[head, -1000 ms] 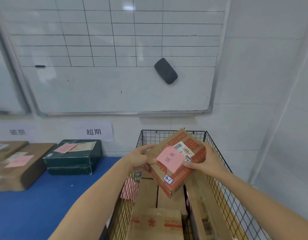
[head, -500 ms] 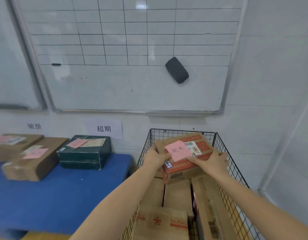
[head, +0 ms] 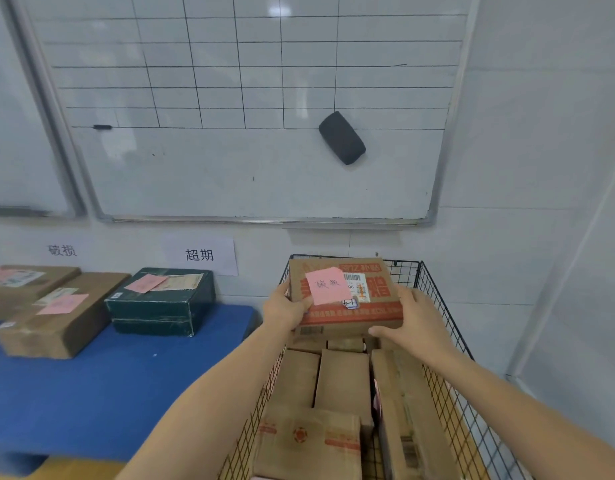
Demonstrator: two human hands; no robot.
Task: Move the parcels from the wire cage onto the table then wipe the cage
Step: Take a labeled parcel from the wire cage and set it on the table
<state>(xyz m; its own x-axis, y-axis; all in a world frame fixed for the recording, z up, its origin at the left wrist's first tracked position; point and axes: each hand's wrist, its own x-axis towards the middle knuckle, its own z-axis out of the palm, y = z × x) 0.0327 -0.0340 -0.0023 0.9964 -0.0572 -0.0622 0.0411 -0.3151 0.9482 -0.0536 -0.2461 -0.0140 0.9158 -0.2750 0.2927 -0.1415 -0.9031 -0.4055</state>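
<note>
A brown cardboard parcel (head: pixel 378 315) with orange print and a pink note on top is held level above the black wire cage (head: pixel 437 299). My left hand (head: pixel 285 308) grips its left edge and my right hand (head: pixel 415 320) grips its right front corner. Below it, several more cardboard parcels (head: pixel 340 379) fill the cage. The blue table (head: pixel 101 386) lies to the left of the cage.
On the table stand a dark green box (head: pixel 160 303) and two brown boxes (head: pixel 56 313), each with a pink note. Two paper labels hang on the wall above them. A whiteboard with a black eraser (head: pixel 341 137) is on the wall behind. A white wall borders the cage's right side.
The parcel has turned from tilted to level in both hands and sits a little higher over the cage's back. The view has shifted, showing more of the table.
</note>
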